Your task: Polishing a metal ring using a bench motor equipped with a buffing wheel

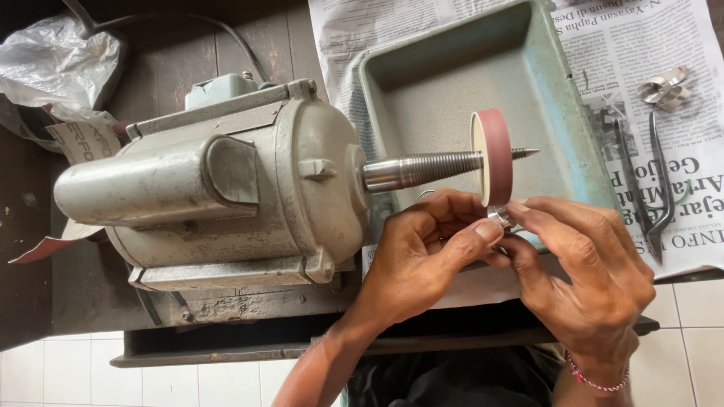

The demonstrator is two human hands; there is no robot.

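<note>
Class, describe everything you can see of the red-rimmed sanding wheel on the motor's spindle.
The sanding wheel is a small disc seen nearly edge-on, with a dull red abrasive band round its rim and a pale cream side face. It sits on the tapered, threaded steel spindle, whose pointed tip pokes out beyond it, above the grey-green metal tray. Both hands, left hand and right hand, press a small shiny metal piece against its lower edge.
</note>
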